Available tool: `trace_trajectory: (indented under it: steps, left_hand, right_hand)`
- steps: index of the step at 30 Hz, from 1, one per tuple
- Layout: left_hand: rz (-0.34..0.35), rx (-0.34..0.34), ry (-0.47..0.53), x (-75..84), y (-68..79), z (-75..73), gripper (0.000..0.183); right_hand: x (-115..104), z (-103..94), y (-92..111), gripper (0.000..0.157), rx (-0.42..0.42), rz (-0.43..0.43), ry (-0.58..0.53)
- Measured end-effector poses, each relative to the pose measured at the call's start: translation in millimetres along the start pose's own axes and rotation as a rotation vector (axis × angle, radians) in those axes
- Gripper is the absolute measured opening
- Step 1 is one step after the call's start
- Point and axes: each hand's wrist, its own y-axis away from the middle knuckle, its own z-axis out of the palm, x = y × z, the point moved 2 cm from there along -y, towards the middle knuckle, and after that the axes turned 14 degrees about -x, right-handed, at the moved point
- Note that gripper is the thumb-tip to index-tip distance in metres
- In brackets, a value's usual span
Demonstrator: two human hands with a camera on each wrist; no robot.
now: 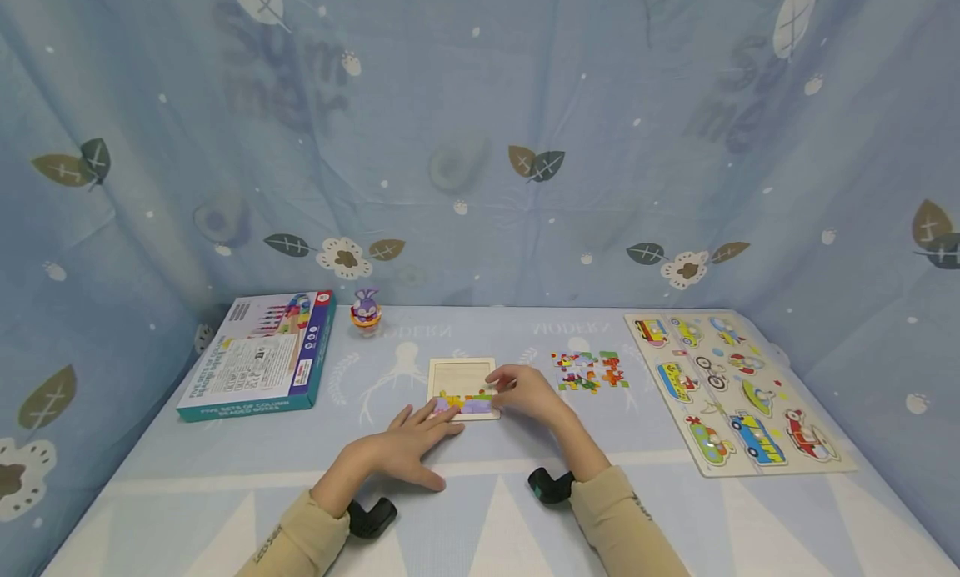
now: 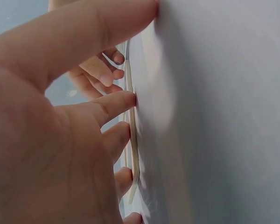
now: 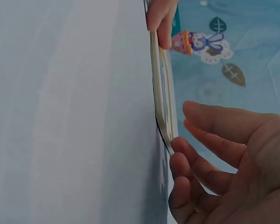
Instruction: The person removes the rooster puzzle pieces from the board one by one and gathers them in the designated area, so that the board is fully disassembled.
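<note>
A small wooden puzzle tray (image 1: 461,361) lies in the middle of the table, with joined colourful jigsaw pieces (image 1: 476,405) along its near side and bare wood behind them. My left hand (image 1: 397,454) is spread flat, and its fingertips touch the tray's near left edge (image 2: 134,144). At the tray's right side is my right hand (image 1: 528,393), its fingers loosely bent. In the right wrist view, the right thumb (image 3: 210,120) stands apart from the lower fingers, which are by the tray's corner (image 3: 162,126); no piece shows between them.
Several loose jigsaw pieces (image 1: 588,372) lie right of the tray. Farther right is a large vehicle puzzle board (image 1: 693,423). A boxed set (image 1: 255,364) and a purple rabbit figure (image 1: 366,310) stand at the left. A patterned curtain (image 1: 480,143) closes off the back.
</note>
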Motion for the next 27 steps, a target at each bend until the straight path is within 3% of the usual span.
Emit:
trace_trajectory:
  steps: [7, 12, 19, 27]
  left_hand:
    - [-0.004, 0.01, 0.026, -0.3, -1.0, 1.1, 0.079]
    - [-0.017, 0.015, 0.016, -0.3, -1.7, 2.0, 0.077]
    - [-0.022, 0.024, 0.007, 1.9, -0.7, 1.9, 0.076]
    - [-0.023, 0.02, 0.001, 2.3, 0.4, 2.0, 0.075]
  right_hand:
    - [-5, 5.5, -4, 0.036, -0.067, 0.009, 0.178]
    - [-7, 7.5, -4, 0.038, -0.076, 0.036, 0.222]
    - [-12, 7.9, -5, 0.039, -0.069, 0.017, 0.183]
    - [-10, 6.9, -5, 0.022, -0.056, -0.044, 0.018]
